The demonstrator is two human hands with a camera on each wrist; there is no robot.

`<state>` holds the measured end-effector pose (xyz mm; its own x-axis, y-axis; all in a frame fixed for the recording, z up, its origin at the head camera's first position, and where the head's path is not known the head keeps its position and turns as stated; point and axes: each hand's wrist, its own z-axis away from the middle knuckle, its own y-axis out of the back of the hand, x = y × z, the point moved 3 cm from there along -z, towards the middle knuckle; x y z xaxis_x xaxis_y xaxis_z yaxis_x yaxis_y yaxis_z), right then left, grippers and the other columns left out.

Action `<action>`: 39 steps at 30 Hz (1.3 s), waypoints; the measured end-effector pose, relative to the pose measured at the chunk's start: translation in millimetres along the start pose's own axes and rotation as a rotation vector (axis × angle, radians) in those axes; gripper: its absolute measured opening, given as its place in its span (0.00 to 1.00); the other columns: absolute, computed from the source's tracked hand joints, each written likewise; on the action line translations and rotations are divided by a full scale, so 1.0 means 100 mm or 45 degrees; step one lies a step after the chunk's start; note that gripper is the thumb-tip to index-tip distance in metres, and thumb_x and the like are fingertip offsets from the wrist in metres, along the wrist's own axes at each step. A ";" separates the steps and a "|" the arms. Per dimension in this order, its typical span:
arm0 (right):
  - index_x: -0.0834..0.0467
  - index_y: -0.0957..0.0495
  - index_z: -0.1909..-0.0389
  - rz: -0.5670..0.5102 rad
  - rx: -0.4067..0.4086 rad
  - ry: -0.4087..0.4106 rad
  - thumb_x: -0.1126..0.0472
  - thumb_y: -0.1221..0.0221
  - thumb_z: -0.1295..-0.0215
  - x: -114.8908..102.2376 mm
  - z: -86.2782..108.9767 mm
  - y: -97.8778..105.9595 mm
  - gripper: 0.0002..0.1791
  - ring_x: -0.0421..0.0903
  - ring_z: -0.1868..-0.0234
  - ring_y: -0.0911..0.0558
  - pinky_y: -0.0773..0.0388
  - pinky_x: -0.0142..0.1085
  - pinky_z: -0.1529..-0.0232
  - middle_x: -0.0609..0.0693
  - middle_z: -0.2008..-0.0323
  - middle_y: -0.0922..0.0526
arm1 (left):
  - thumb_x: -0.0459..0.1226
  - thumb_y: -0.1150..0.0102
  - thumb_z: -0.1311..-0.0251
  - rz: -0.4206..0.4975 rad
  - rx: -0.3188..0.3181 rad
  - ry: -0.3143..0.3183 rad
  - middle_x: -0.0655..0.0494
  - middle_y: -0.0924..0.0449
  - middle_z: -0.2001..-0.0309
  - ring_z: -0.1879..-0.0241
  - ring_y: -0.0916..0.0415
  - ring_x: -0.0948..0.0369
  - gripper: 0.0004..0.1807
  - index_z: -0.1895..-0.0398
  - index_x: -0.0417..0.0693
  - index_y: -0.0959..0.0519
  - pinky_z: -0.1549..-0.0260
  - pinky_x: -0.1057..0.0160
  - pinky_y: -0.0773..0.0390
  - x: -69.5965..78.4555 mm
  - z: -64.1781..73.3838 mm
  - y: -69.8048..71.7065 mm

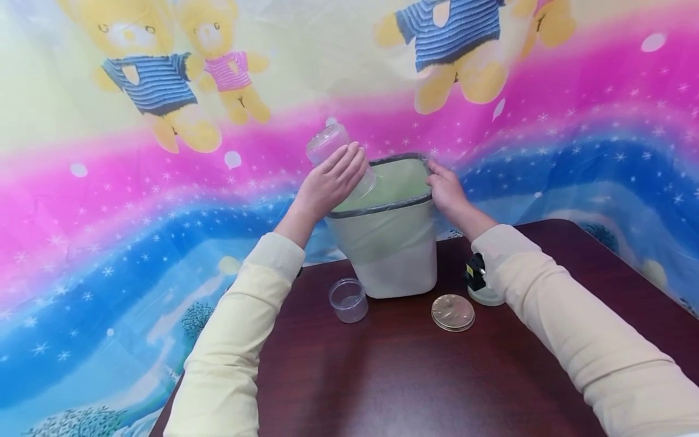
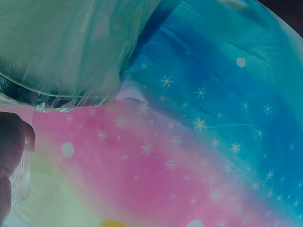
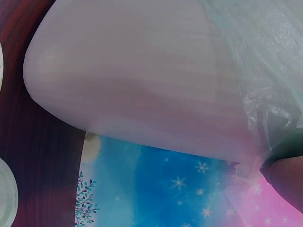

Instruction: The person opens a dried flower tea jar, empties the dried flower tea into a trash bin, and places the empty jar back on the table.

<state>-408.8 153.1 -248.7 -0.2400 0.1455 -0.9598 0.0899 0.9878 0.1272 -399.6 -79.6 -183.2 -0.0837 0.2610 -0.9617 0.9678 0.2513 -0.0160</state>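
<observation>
My left hand [image 1: 332, 182] grips a clear plastic jar [image 1: 326, 141], tipped with its mouth toward the inside of a white waste bin [image 1: 401, 264]. The jar's ribbed edge also shows beside the fingers in the left wrist view. A pale green plastic bag [image 1: 401, 176] lines the bin and folds over its dark rim. My right hand [image 1: 450, 193] holds the bin's right rim, thumb and fingers at the edge. In the right wrist view, part of that hand [image 3: 286, 179] shows against the bag. The bin stands tilted slightly on the table.
On the dark wooden table [image 1: 404, 376] a clear plastic tub [image 1: 348, 302] stands left of the bin. Gold-coloured round lids [image 1: 452, 312] lie to its front right. A pale round object [image 1: 487, 297] is partly hidden by my right sleeve. A printed cloth [image 1: 262, 158] hangs close behind.
</observation>
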 end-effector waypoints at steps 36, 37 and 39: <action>0.63 0.54 0.25 -0.005 0.006 0.020 0.68 0.61 0.29 -0.01 0.00 0.00 0.32 0.48 0.25 0.58 0.57 0.38 0.29 0.53 0.24 0.55 | 0.33 0.27 0.55 1.296 -0.172 1.315 0.42 0.39 0.35 0.33 0.46 0.49 0.47 0.32 0.36 0.44 0.30 0.57 0.54 -0.23 0.36 0.01; 0.63 0.54 0.25 -0.005 0.006 0.023 0.68 0.61 0.29 -0.01 0.00 0.00 0.32 0.48 0.25 0.58 0.57 0.38 0.29 0.53 0.24 0.54 | 0.34 0.27 0.55 1.327 -0.180 1.356 0.43 0.39 0.35 0.33 0.46 0.50 0.48 0.32 0.37 0.44 0.31 0.57 0.52 -0.23 0.39 0.01; 0.62 0.54 0.25 -0.002 0.009 0.022 0.68 0.61 0.29 -0.01 0.00 0.00 0.32 0.47 0.25 0.55 0.51 0.36 0.30 0.52 0.24 0.54 | 0.34 0.25 0.56 1.400 -0.182 1.441 0.44 0.39 0.34 0.33 0.46 0.51 0.49 0.31 0.38 0.44 0.32 0.58 0.49 -0.23 0.44 0.00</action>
<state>-408.8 153.0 -247.4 -0.2565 0.1447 -0.9556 0.0960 0.9877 0.1238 -386.9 -127.0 -173.1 0.4240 0.8815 0.2081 0.6487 -0.4559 0.6094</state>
